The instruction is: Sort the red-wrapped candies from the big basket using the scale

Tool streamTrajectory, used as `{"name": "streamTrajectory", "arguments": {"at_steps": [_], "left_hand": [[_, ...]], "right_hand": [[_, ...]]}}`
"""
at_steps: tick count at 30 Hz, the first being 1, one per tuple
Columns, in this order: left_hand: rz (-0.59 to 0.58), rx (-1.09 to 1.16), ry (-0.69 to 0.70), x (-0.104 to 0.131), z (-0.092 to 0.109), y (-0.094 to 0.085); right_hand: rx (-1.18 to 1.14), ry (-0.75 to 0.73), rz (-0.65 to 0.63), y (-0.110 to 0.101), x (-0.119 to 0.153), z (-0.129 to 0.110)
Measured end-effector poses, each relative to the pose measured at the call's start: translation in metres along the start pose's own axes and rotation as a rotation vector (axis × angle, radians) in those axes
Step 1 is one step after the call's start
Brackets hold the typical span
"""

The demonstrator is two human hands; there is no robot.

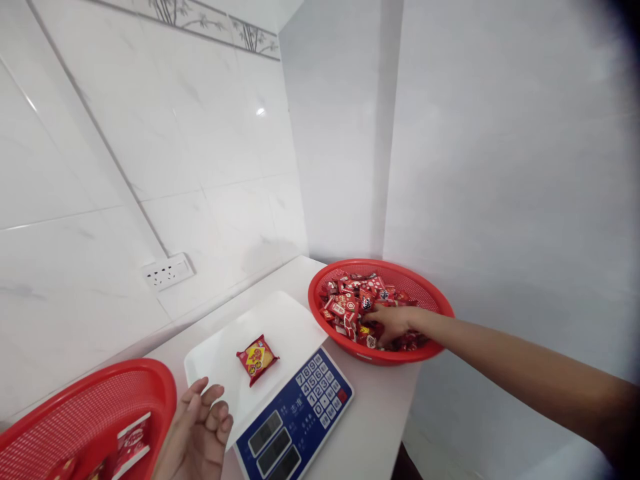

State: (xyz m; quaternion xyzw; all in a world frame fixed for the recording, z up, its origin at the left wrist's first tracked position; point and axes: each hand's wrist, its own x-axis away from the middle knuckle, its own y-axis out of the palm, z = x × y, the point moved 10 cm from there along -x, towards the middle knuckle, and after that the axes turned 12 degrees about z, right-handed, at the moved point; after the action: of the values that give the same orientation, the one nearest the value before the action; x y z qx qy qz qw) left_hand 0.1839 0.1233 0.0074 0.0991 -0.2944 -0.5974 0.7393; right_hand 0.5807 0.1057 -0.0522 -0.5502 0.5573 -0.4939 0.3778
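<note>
Right of the blue-and-white electronic scale (pixel 295 407), the right hand (pixel 393 322) reaches among small glossy red packets (pixel 347 303), grip unclear; the loosely curled, empty left hand (pixel 200 427), straying, could jog its pan (pixel 290 320).

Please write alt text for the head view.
A person's right hand is among wrapped snacks in a red basket. The half-open left hand is near a scale bearing one red packet; a second red basket stands lower left.
</note>
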Motion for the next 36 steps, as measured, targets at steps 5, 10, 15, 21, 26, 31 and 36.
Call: {"name": "streamTrajectory", "arguments": {"at_steps": [5, 10, 15, 21, 26, 31, 36], "left_hand": [[-0.024, -0.003, 0.005, -0.002, -0.004, 0.001], [-0.02, 0.009, -0.075, -0.009, -0.006, -0.004], [-0.01, 0.022, -0.057, -0.009, 0.0, -0.008], [-0.018, 0.016, -0.051, -0.011, 0.0, -0.009], [0.004, 0.013, -0.062, -0.013, 0.0, -0.011], [-0.01, 0.01, -0.04, -0.012, 0.002, -0.011], [-0.005, 0.008, -0.052, -0.012, 0.001, -0.01]], "right_hand": [[0.028, -0.015, 0.103, -0.007, -0.006, -0.001], [0.026, 0.071, 0.25, -0.041, -0.015, 0.024], [-0.022, 0.14, 0.254, -0.048, -0.016, 0.05], [-0.069, 0.288, 0.119, -0.008, -0.014, 0.069], [-0.124, 0.363, 0.195, -0.016, -0.02, 0.077], [-0.297, 0.345, 0.29, -0.037, -0.017, 0.07], [-0.616, 0.336, 0.369, -0.059, -0.015, 0.057]]}}
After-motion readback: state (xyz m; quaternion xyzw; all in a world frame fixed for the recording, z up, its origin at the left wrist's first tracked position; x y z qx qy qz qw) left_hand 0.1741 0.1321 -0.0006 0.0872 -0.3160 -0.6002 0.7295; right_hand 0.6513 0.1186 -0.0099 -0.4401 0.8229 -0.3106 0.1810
